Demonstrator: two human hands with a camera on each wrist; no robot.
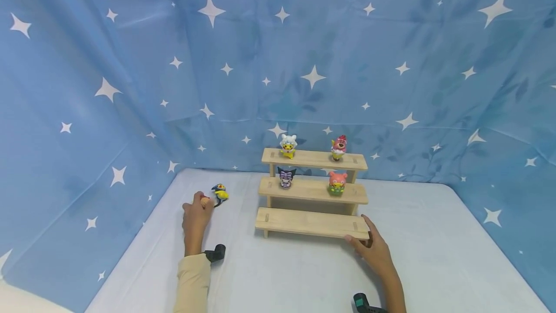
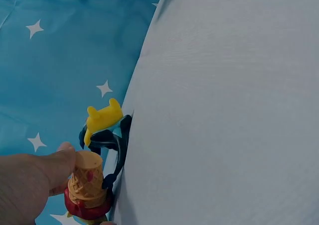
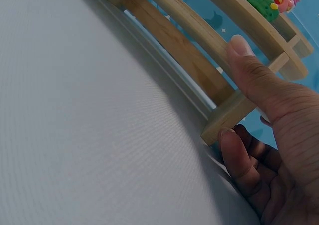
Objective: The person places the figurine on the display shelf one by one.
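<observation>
At the left of the table my left hand (image 1: 197,214) pinches a small figurine with a waffle-cone base (image 2: 87,180) and a red part beyond it. Its far end is partly hidden by the edge of the left wrist view. Just beside that hand lies a yellow and dark-blue figurine (image 1: 221,194), apparently on its side. My right hand (image 1: 375,250) holds the right end of the lowest step of a three-tier wooden shelf (image 1: 312,221). In the right wrist view the thumb (image 3: 241,48) rests on the step's upper side, and fingers curl near its end support.
On the top tier stand a white-hooded yellow figurine (image 1: 288,146) and a pink bear figurine (image 1: 339,148). The middle tier bears a black-eared purple figurine (image 1: 286,177) and a pink and green figurine (image 1: 337,183). A blue star-patterned curtain (image 1: 312,105) hangs behind the white-covered table (image 1: 304,274).
</observation>
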